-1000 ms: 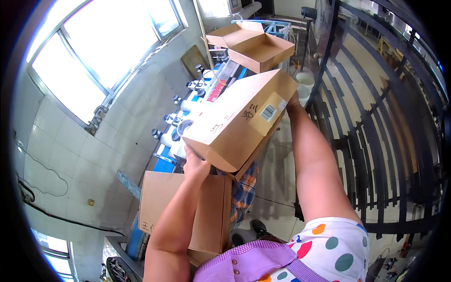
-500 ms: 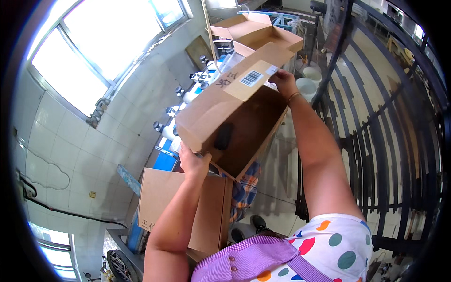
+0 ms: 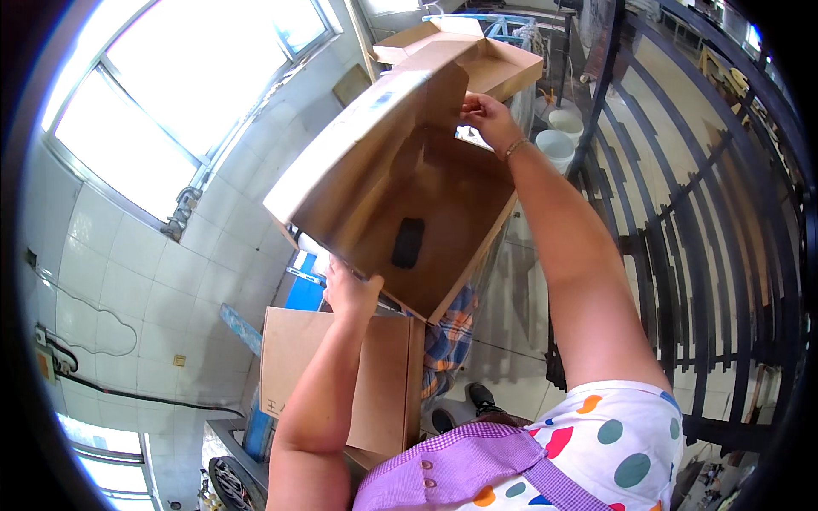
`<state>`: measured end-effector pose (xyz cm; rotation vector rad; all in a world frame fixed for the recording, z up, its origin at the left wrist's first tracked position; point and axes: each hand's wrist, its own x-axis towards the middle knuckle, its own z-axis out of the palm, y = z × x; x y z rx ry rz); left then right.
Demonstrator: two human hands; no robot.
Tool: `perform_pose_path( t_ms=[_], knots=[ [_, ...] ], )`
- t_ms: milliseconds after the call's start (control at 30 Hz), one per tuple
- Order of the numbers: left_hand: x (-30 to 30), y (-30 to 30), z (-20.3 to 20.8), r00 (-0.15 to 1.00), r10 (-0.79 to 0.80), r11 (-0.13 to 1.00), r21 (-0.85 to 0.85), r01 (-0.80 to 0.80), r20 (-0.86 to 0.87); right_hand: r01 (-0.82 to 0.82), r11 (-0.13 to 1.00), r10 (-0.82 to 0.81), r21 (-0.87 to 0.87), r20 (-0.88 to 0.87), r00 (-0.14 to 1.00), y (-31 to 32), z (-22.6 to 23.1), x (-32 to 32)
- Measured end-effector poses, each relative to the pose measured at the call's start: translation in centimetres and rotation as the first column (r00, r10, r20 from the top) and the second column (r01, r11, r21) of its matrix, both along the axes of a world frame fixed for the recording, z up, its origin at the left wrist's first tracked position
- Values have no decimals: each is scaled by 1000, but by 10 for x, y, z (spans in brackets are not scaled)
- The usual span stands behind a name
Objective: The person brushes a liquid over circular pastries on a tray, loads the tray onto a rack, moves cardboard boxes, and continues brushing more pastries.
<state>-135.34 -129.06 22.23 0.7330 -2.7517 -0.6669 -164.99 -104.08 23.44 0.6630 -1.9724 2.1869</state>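
Observation:
A brown cardboard box (image 3: 464, 204) is tilted in front of me, its lid (image 3: 358, 136) raised and leaning to the left. On the floor of the box lies a small black object (image 3: 408, 244), too plain to name. My left hand (image 3: 352, 289) grips the box's near left corner; its thumb shows and its other fingers are partly behind the cardboard. My right hand (image 3: 492, 123) is at the far end of the box by the lid's far edge, fingers curled against the cardboard there.
Below my left forearm lies a closed cardboard box (image 3: 392, 375), with checked cloth (image 3: 449, 341) beside it. Behind stands another open cardboard box (image 3: 503, 68). White buckets (image 3: 555, 146) sit at the far right, near a dark metal railing (image 3: 682, 255). A tiled wall (image 3: 128, 281) rises at left.
The lid has swung up and to the left, opening the box wider and showing the black object fully. My right hand has moved slightly left; my left hand keeps its corner.

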Motion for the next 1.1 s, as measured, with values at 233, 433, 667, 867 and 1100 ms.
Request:
perform_pose_path(
  t_ms=[233, 433, 667, 867, 1100],
  knots=[
    [4, -2, -6, 999, 13, 999, -31, -14, -37, -12, 987, 10, 162, 9, 1000, -14, 20, -2],
    [12, -27, -20, 923, -324, 941, 34, 338, -206, 171, 921, -60, 349, -309, 949, 29, -29, -5],
    [13, -48, -8, 993, 7, 721, 689, 77, -118, 42, 975, 65, -219, 459, 886, 113, -95, 36],
    [7, -19, 3, 946, -34, 639, 721, 268, -321, 445, 722, 123, -530, 731, 672, 86, -69, 157],
    [18, -22, 21, 976, -48, 593, 781, 198, -211, 174, 946, -17, -274, 492, 870, 8, -76, 149]
  ],
)
